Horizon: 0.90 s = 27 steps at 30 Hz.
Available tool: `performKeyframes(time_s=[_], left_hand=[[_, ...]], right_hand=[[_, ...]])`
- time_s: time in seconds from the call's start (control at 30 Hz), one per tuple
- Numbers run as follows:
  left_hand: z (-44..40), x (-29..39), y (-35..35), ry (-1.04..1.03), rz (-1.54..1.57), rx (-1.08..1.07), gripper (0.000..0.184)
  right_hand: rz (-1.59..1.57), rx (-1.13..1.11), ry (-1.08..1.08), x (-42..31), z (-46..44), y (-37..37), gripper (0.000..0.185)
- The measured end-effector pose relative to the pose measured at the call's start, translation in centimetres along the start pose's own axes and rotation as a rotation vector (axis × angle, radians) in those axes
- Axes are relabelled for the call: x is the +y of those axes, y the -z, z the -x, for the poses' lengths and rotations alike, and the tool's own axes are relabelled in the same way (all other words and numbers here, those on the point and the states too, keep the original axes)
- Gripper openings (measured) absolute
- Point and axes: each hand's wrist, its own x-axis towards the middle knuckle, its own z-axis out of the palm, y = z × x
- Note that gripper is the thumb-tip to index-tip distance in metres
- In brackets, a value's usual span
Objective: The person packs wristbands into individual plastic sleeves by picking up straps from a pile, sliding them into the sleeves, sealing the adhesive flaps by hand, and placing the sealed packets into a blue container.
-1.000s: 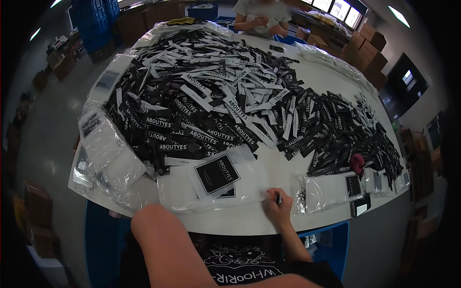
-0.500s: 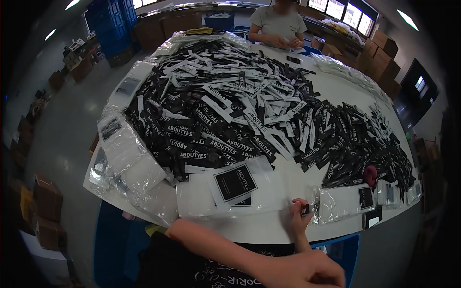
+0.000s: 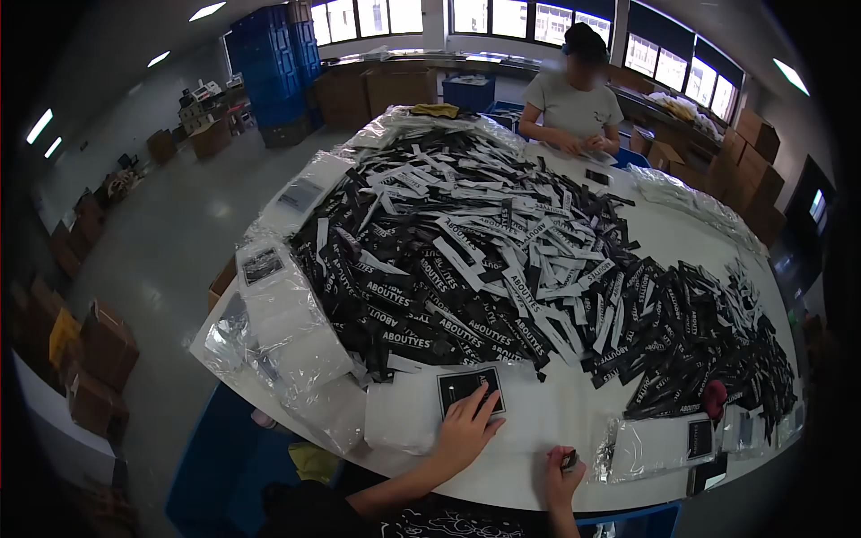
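Observation:
My left hand (image 3: 468,432) lies with its fingers apart on the black printed square of a frosted clear plastic bag (image 3: 516,435). That bag tops a flat pile at the table's front edge. A little to the right, my right hand (image 3: 561,484) is closed around a small black packet (image 3: 569,460); only its end shows between thumb and fingers. Beyond both hands spreads a large heap of black and white strip packets (image 3: 448,269) printed ABOUTYES. A second heap of black strip packets (image 3: 668,327) lies to the right.
More plastic-wrapped bag stacks (image 3: 296,314) line the table's left edge, and another wrapped stack (image 3: 650,448) sits at front right. A dark red object (image 3: 714,398) rests by the right heap. Blue bins (image 3: 215,466) stand below the table. A person (image 3: 574,103) works at the far side.
My left hand has come from the lower right onto the bag pile. The loose bag that lay on top there is gone from the pile. The view has tilted up.

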Motion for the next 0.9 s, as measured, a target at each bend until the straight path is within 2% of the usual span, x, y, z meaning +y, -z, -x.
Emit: performKeyframes(time_s=[0.03,0.1,0.17,0.2,0.27,0.33,0.4,0.43,0.5,0.57,0.63,0.8,0.87,0.9], left_hand=[[0.0,-0.1,0.1,-0.001,0.020,0.058,0.044],[0.3,-0.1,0.6,-0.006,0.028,0.115,0.041],[0.4,0.2,1.2,0.248,0.324,0.214,0.031],[0.7,0.1,1.2,0.244,0.314,0.219,0.031],[1.0,-0.1,1.4,0.115,0.391,0.287,0.023],[1.7,0.7,2.2,0.122,0.376,0.284,0.017],[3.3,1.2,3.5,-0.094,0.249,0.178,0.016],[4.1,1.3,3.5,-0.097,0.307,0.127,0.014],[5.0,1.2,3.7,-0.114,0.274,0.124,0.015],[5.6,1.0,3.7,-0.130,0.234,0.117,0.015],[6.1,0.8,3.6,-0.034,0.250,0.136,0.015],[7.0,2.1,3.2,-0.027,0.389,0.096,0.017],[6.9,1.9,3.4,-0.033,0.418,0.038,0.018],[6.7,1.8,3.7,-0.023,0.393,-0.015,0.019]], right_hand=[[-0.007,-0.008,0.011,0.4,0.0,0.1,0.019],[-0.165,0.047,-0.123,0.4,0.2,-0.3,0.019],[-0.286,0.094,-0.184,-0.5,0.3,-0.4,0.019],[-0.395,0.144,-0.254,-1.1,0.5,-0.4,0.020],[-0.467,0.136,-0.276,-3.3,0.8,-0.8,0.021],[-0.529,0.133,-0.287,-4.3,0.1,-1.0,0.023],[-0.771,0.028,-0.399,-5.1,-0.7,-0.8,0.020],[-0.767,0.026,-0.392,-5.7,-1.3,-0.9,0.020],[-0.444,-0.275,-0.363,-7.1,-2.4,-1.1,0.018],[-0.439,-0.295,-0.382,-7.6,-2.0,-0.9,0.020],[-0.202,-0.297,-0.464,-7.5,-1.2,-0.4,0.022],[-0.181,-0.429,-0.566,-6.5,0.7,0.3,0.020],[-0.418,-0.221,-0.614,-7.1,0.8,-0.4,0.017],[-0.466,-0.332,-0.595,-7.4,0.2,0.1,0.015]])
